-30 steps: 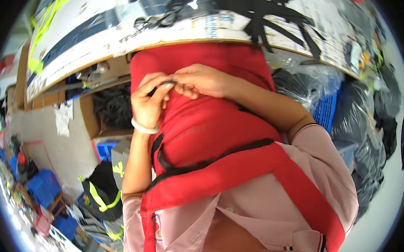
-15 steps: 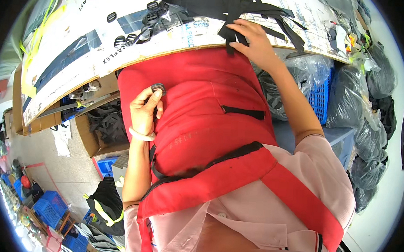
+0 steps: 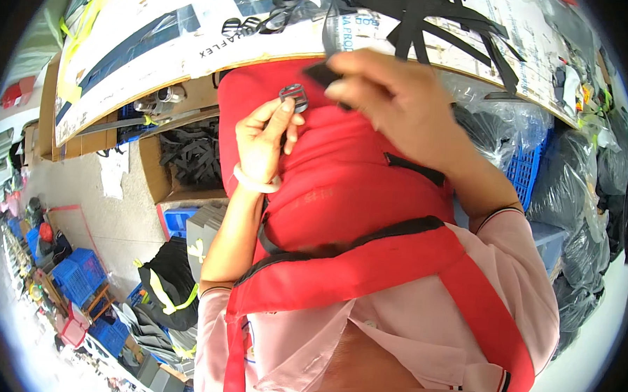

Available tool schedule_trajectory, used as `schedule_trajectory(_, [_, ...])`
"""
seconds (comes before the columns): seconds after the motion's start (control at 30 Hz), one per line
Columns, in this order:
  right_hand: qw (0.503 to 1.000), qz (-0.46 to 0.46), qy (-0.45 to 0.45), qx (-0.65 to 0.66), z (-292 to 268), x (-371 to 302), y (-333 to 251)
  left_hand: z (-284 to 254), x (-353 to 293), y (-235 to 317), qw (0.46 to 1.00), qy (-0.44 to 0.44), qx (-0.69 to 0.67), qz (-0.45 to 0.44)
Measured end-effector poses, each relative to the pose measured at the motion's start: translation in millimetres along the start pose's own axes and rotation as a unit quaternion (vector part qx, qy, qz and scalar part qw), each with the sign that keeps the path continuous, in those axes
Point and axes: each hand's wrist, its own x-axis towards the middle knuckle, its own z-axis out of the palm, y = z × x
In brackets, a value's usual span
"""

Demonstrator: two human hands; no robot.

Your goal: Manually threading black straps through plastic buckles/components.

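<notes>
My left hand pinches a black plastic strap buckle between thumb and fingers, held up over the red apron on my lap. To its right, my right hand is closed on a black webbing strap, whose end points toward the buckle without touching it. This hand is somewhat smeared by motion. Beyond it, a pile of black webbing straps lies on the white tabletop. Several loose black buckles are heaped on the table to the left of the straps.
Under the table's left side stands a cardboard box with black pieces inside. At the right are a blue plastic basket and clear bags of dark goods. More blue crates stand on the floor at the lower left.
My right hand has come off the strap pile and moved left and nearer, with one strap in it. The left hand has risen slightly, bringing the buckle toward the strap.
</notes>
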Motion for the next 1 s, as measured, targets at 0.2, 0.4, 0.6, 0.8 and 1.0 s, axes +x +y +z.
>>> schedule_trajectory(0.2, [0.922, 0.235, -0.129, 0.279, 50, -3, 48, 1, -3, 4, 0.999, -0.023, 0.026, 0.036])
schedule_trajectory(0.4, [0.874, 0.275, -0.104, 0.386, 61, -3, 57, -9, -1, -5, 0.965, 0.016, 0.2, 0.167])
schedule_trajectory(0.6, [0.871, 0.259, -0.048, 0.414, 72, -2, 64, -9, 2, -5, 0.854, 0.003, 0.391, 0.342])
schedule_trajectory(0.8, [0.875, 0.243, -0.058, 0.414, 72, 2, 76, -16, -2, -9, 0.969, -0.025, 0.175, 0.17])
schedule_trajectory(1.0, [0.957, 0.106, -0.016, 0.268, 82, -3, 76, -26, 11, -20, 0.991, -0.051, -0.088, -0.09])
